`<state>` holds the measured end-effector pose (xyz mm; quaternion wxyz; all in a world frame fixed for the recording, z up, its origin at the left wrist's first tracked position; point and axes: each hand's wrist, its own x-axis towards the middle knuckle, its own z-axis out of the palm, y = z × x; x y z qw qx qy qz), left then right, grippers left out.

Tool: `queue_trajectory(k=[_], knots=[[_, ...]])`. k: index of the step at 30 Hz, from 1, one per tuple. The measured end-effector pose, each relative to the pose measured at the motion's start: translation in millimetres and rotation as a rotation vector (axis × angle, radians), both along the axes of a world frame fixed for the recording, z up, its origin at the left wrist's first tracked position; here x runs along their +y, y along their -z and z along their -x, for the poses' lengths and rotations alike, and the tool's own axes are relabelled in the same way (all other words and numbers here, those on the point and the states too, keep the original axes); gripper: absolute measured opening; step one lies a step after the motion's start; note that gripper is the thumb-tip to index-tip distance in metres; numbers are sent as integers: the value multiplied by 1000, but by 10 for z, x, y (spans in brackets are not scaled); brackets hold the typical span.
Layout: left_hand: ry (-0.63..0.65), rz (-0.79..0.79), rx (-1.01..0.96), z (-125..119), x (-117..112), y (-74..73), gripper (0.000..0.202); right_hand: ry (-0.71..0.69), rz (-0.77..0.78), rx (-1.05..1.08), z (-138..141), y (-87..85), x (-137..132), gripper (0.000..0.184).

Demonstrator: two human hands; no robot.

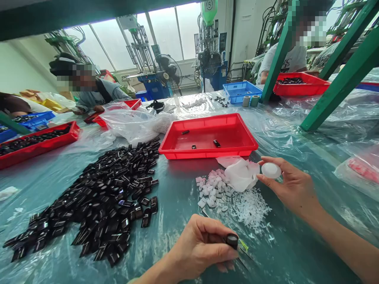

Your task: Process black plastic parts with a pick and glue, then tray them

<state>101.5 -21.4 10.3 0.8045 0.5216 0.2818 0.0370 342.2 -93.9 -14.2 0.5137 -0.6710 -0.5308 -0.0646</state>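
My left hand [201,246], near the front of the table, pinches a small black plastic part [232,241] between thumb and fingers. Thin metal tips, perhaps tweezers [247,258], with a yellow-green piece show beside that hand; whether it touches them I cannot tell. My right hand [299,189] grips a small round white translucent container [271,170] by its edges, above the table. Left of it lie a crumpled white plastic bag [241,174], a heap of small white and pinkish pieces [211,187] and a scatter of tiny white slivers [251,207].
A large pile of black plastic parts [103,197] covers the left-centre. Behind it is a clear bag [130,124]. A red tray [207,154] holds three black parts. Green posts [340,83] rise at right. People sit across the table at left and right.
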Motion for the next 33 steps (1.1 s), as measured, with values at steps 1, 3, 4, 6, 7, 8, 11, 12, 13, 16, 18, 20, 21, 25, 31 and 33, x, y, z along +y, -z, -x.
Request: queue_trajectory(k=[1, 3, 4, 6, 7, 8, 11, 12, 13, 16, 18, 20, 21, 25, 31, 33], knots=[[3, 33, 2, -2, 2, 1, 23, -45, -4, -28, 68, -38, -20, 32], [11, 96, 0, -6, 11, 6, 24, -152, -10, -111, 224, -116, -66, 31], [15, 114, -1, -6, 16, 9, 24, -207, -13, -175, 301, -149, -87, 32], [41, 123, 0, -3, 26, 12, 23, -300, -7, -322, 431, -196, -119, 36], [62, 120, 1, 1, 30, 13, 22, -324, -4, -386, 480, -211, -130, 38], [85, 117, 0, 5, 33, 12, 21, -332, -6, -432, 519, -220, -138, 39], [133, 131, -16, 19, 37, 10, 16, -324, -34, -492, 582, -232, -156, 34], [139, 140, -17, 21, 37, 11, 16, -321, -35, -505, 591, -233, -161, 33], [142, 148, -15, 22, 36, 13, 16, -321, -29, -516, 595, -233, -167, 32], [146, 158, -3, 16, 33, 23, 18, -307, -7, -547, 600, -232, -185, 30], [145, 158, 3, 8, 32, 31, 20, -306, -4, -568, 606, -227, -198, 27], [149, 158, 6, 4, 34, 38, 21, -316, -3, -585, 619, -217, -211, 27], [152, 157, 6, 5, 35, 41, 22, -322, -3, -586, 627, -210, -218, 28], [170, 152, 8, 22, 38, 47, 20, -328, -12, -585, 654, -175, -242, 29], [178, 150, 7, 24, 37, 31, 19, -357, -22, -573, 643, -159, -244, 28], [179, 153, 6, 20, 39, 26, 20, -363, -20, -561, 634, -164, -243, 28]])
